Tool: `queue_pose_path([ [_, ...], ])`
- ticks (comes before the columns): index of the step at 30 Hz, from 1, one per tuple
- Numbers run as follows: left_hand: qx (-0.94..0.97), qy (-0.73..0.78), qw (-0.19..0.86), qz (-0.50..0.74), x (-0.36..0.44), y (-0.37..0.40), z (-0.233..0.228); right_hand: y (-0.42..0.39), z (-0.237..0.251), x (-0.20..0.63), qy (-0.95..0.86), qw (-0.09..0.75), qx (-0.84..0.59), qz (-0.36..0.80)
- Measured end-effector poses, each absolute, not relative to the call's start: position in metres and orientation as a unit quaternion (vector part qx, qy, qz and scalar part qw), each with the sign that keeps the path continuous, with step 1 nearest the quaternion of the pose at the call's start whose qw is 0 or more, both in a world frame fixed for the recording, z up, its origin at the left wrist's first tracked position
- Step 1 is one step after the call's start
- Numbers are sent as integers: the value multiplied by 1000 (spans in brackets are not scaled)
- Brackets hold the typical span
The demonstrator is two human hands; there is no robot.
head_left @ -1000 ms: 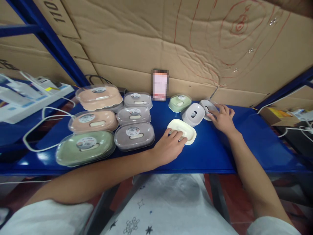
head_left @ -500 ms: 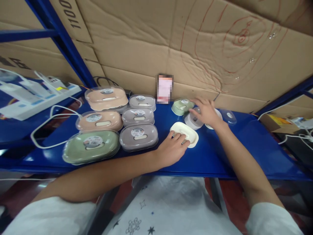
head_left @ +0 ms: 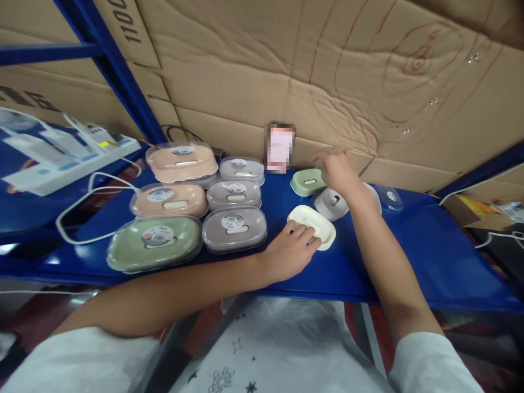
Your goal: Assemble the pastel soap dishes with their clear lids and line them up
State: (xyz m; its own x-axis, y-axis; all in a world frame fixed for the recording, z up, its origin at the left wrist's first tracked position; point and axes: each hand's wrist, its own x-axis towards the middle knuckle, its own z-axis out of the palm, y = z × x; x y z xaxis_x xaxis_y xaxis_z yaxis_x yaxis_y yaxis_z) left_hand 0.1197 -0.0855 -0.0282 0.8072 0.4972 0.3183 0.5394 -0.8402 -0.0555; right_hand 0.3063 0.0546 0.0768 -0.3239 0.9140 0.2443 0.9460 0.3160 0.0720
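matt cream plastic dish (head_left: 314, 225) under my left hand (head_left: 290, 252), glossy blue metal shelf (head_left: 409, 256) beneath it, creased brown cardboard (head_left: 327, 71) behind it

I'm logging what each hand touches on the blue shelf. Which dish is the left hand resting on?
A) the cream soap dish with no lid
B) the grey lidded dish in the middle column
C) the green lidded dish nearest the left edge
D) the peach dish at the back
A: the left hand has its fingers on the near edge of the uncovered cream soap dish, away from the lidded dishes to its left.
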Motion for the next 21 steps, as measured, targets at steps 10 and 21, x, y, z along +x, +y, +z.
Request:
queue_pose_path([
  [10,-949,-274,76,-133,120,-85,-27,53,26,273,-802,-27,-594,-57],
  [21,-950,-277,62,-129,117,-83,-26,70,65,331,-783,68,-617,-39],
])
